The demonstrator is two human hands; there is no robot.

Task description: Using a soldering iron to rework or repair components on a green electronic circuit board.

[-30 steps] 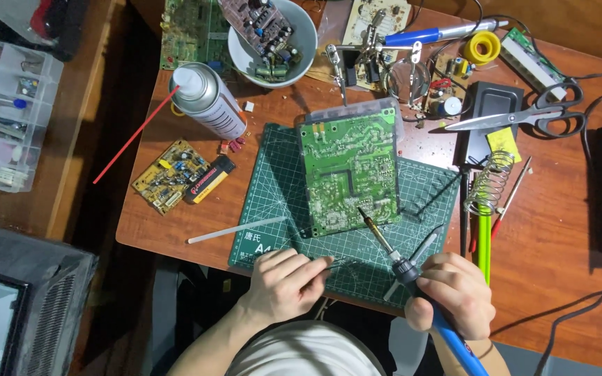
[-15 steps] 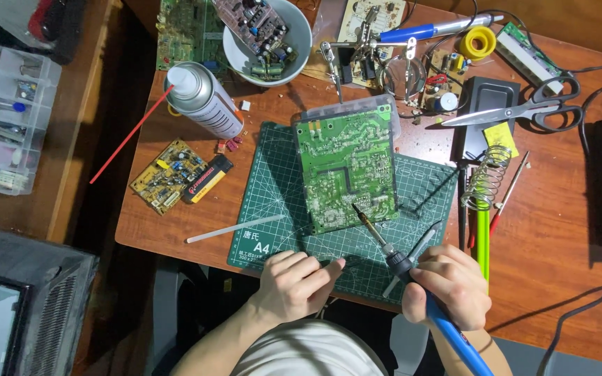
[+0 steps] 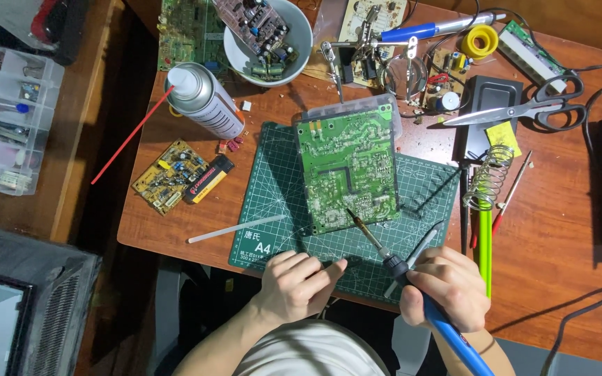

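A green circuit board (image 3: 346, 167) lies solder side up on a green cutting mat (image 3: 273, 202). My right hand (image 3: 447, 287) grips a blue-handled soldering iron (image 3: 384, 254). Its tip touches the board near the front edge. A thin grey tool (image 3: 423, 245) lies on the mat beside that hand. My left hand (image 3: 297, 282) rests on the mat's front edge with its fingers curled in. I cannot make out anything in it.
A spray can (image 3: 203, 101) with a red straw, a small yellow board (image 3: 168, 175) and a lighter (image 3: 208, 179) lie left of the mat. A bowl (image 3: 240, 52) of parts, scissors (image 3: 531, 108), a coil iron stand (image 3: 489, 177) and a parts box (image 3: 1, 118) surround it.
The iron tip has shifted slightly left along the board's front edge. My left hand has stayed on the mat's edge.
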